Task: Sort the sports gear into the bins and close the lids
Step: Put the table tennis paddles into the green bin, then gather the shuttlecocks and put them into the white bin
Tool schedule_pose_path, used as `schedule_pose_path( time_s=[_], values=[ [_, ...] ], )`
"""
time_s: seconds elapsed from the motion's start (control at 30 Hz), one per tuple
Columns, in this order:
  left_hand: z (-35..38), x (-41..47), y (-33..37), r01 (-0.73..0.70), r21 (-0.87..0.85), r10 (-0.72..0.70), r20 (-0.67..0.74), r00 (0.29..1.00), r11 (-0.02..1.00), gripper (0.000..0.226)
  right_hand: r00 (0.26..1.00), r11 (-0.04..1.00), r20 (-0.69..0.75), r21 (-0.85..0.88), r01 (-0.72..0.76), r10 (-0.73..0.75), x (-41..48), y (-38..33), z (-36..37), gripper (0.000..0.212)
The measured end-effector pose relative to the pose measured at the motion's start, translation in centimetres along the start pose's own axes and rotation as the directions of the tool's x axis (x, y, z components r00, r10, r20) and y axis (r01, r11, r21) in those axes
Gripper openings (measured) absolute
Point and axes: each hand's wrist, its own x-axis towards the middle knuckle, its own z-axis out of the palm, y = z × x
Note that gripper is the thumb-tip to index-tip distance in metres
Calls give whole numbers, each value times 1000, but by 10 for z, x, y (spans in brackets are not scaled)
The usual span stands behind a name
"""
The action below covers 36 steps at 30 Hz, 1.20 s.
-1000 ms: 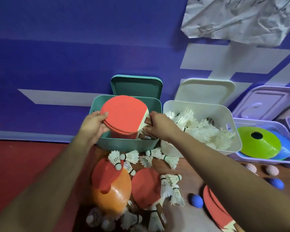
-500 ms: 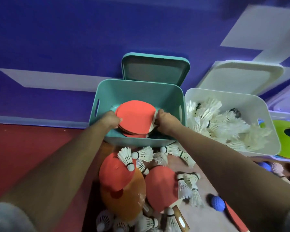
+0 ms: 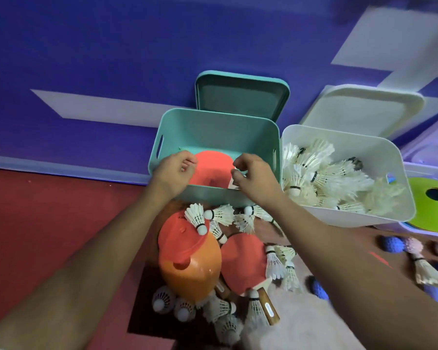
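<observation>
While both hands hovered over the near rim of the teal bin (image 3: 208, 197), the red paddles (image 3: 213, 165) lay flat on its bottom, blades stacked.

Left hand (image 3: 173, 173): fingers loosely curled, nothing seen in them, apart from the paddles.

Right hand (image 3: 254, 179): fingers curled in close above the pale neck of a paddle. Couldn't tell whether it pinched that or hung free.

The teal lid (image 3: 242, 97) leaned on the blue wall (image 3: 111, 46) behind the bin, not yet on.

Step judged to be setting paddles into the teal bin.
- To do it well, the stack probably wanted to sit flat and low, handles inside the walls, so the lid could seat later.
- Both hands should let go fully before lifting, then rise straight up clear of the near wall so the bin wasn't dragged.

More paddles waited outside.
- The floor paddle (image 3: 245, 258) lay just beside the orange cone (image 3: 197, 274).
- Another red blade lay on top of that cone.
- Loose shuttlecocks (image 3: 219, 214) rested on and around both.
- Those likely needed lifting off first and belonged in the white bin (image 3: 339, 215), already well filled with shuttlecocks.
- The green cone (image 3: 430, 198) sat in a bin at far right, and spiky blue balls (image 3: 390, 245) were on the floor.

Writing: none readable. The floor paddle's wooden handle (image 3: 266, 303) carried a pale oval mark, too blurred to read. No brand was visible on the bins or lids.
</observation>
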Motion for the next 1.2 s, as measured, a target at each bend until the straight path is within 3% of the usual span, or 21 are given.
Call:
schedule_pose_path(
  time_s=[0.07,0.13,0.23,0.3,0.4,0.57,0.67,0.77,0.83,0.97,1.1,1.2],
  values=[
    [-4,-40,8,-52,-42,50,-49,998,998,13,997,996,-73,93,14,-7,-31,-19,-6,9],
    [-3,-77,3,-11,-80,9,-31,999,997,14,997,993,-71,117,-3,11,-60,-25,-2,7],
    [4,-111,-29,180,-92,-183,-35,982,979,13,985,979,90,124,-159,149,-94,-22,17,5],
    [9,-120,-49,308,-69,-312,-69,947,949,7,951,966,179,23,-259,251,-107,-19,33,17],
    [24,-117,-55,393,-89,-397,-41,917,915,16,928,941,170,13,-338,331,-110,-16,56,29],
    [63,-82,-61,433,-64,-423,126,897,899,65,912,914,80,-95,-395,402,-99,-6,79,40],
    [79,-78,-66,418,-38,-410,140,902,908,47,854,854,32,-19,-520,520,-87,8,90,43],
    [83,-81,-74,419,-41,-412,125,903,907,50,792,785,10,123,-607,610,-77,24,101,44],
    [82,-81,-81,428,-91,-412,151,899,899,54,781,767,8,182,-615,624,-73,30,104,36],
    [80,-79,-87,458,-180,-426,192,884,871,84,779,757,18,220,-615,627,-66,40,109,28],
    [81,-79,-87,472,-171,-435,214,875,865,66,736,696,59,281,-661,674,-67,45,109,29],
    [80,-86,-85,439,-226,-387,238,891,870,62,744,663,53,415,-623,666,-74,45,105,29]
  ],
)
